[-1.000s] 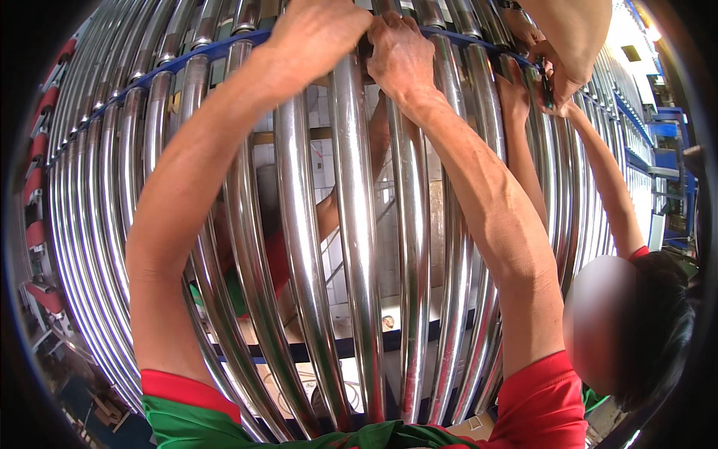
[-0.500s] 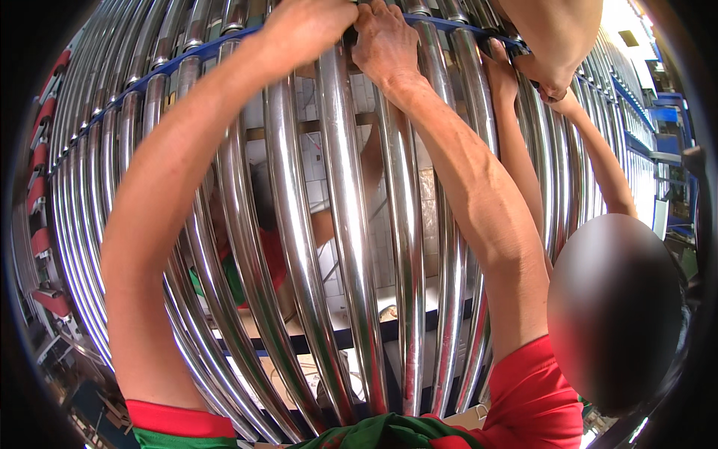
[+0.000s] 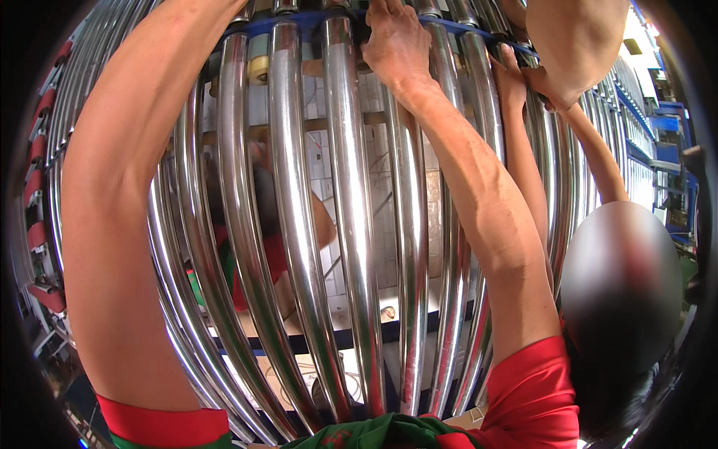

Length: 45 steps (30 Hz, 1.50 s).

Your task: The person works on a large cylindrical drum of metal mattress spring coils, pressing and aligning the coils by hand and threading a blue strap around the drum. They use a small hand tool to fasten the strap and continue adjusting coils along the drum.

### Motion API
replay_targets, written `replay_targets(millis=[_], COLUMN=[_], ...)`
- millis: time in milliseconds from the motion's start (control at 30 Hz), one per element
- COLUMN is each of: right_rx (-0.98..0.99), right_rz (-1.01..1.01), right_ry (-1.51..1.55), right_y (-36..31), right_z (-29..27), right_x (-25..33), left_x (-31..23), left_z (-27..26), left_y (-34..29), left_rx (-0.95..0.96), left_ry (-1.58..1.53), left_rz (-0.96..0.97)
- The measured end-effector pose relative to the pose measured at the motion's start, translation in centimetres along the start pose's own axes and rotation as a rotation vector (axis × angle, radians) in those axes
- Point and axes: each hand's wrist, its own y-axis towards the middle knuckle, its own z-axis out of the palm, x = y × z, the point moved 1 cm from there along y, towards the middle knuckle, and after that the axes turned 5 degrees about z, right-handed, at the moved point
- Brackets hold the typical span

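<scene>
Long shiny metal rollers run away from me, side by side, to a blue rail near the top edge. My right hand rests at the far end of one roller, by that rail. Its fingers curl down and are partly cut off by the top edge; what they grip is hidden. My left forearm reaches up over the rollers at the left, and its hand lies beyond the top edge.
At the right, a co-worker's hand and another person's arm work near the rail. Below the rollers, a person in a red and green shirt shows through the gaps. Red rollers or pads line the far left.
My left arm has swung left and forward, taking its hand out past the top edge. My right hand has shifted slightly right and stays by the rail. The arm at top right moved slightly right.
</scene>
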Motion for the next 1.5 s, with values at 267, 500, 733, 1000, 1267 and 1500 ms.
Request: replay_targets(millis=[267,500,733,1000,1267,1500], right_rx=[0.002,0.002,0.021,-0.018,0.087,0.313], right_rz=[0.039,0.067,0.157,0.37,0.902,1.147], right_ry=[-0.01,0.052,0.142,0.258,0.77,1.337], right_y=[0.1,-0.1,-0.3,-1.2,-6.7,-5.0], right_z=[-0.1,-0.4,-0.9,-1.3,-3.1,-1.0], right_x=[-0.2,-0.4,-0.7,-1.1,-0.7,-3.3], left_x=[-2.2,-9.9,-10.0,-9.6,-10.7,-9.3], left_z=[3.2,11.5,10.7,3.7,3.0,-1.0], left_y=[-0.8,-1.9,-0.7,3.6,4.0,6.7], left_rx=[-0.346,-0.629,-0.624,-0.198,-0.049,0.057], left_ry=[0.127,0.651,0.679,0.705,0.748,0.676], left_rz=[0.121,-0.065,0.014,0.087,0.062,0.177])
